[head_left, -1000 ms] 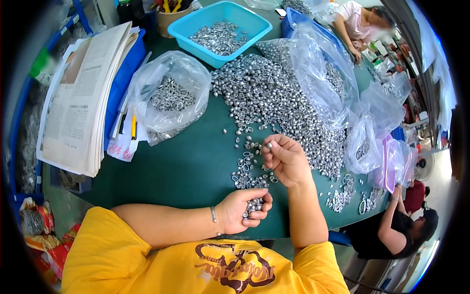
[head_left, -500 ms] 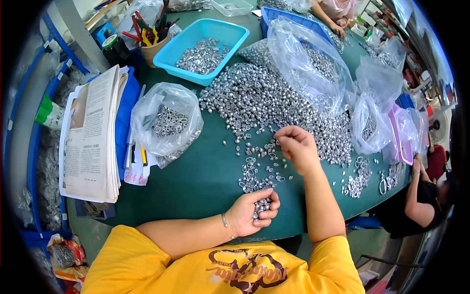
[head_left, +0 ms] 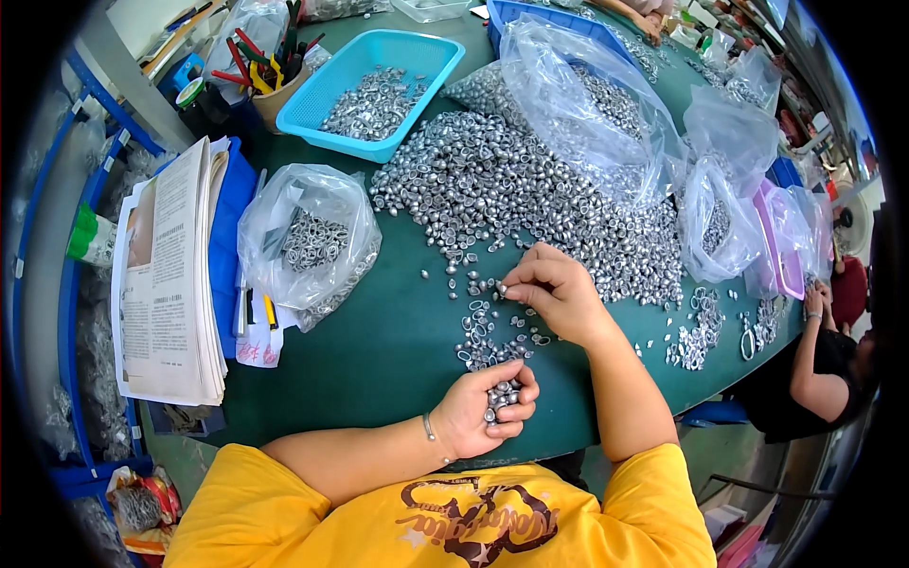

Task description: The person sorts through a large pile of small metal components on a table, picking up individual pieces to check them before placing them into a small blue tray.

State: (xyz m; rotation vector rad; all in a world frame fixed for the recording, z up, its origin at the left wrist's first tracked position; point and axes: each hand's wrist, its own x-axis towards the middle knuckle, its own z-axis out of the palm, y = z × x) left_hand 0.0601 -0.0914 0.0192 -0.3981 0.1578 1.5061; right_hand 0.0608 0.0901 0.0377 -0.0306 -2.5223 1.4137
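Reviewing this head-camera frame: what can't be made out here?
- Left hand: the count of small metal pieces it cups; curled fingers hide most.
- Right hand: the piece it pinches is too small to identify.
- Clear bag: glare blurs its contents.
- Seated person: cut off by the rim.

A dark green tabletop (head_left: 379, 341) carries a broad heap of small silvery metal rings (head_left: 511, 189) across the middle of the frame. At the upper left sits a turquoise plastic basket (head_left: 417, 57) of the same rings. A clear plastic bag (head_left: 308, 241) lies at centre left, beside a stack of printed paper sheets (head_left: 170, 275). More clear bags (head_left: 587, 104) crowd the upper right.
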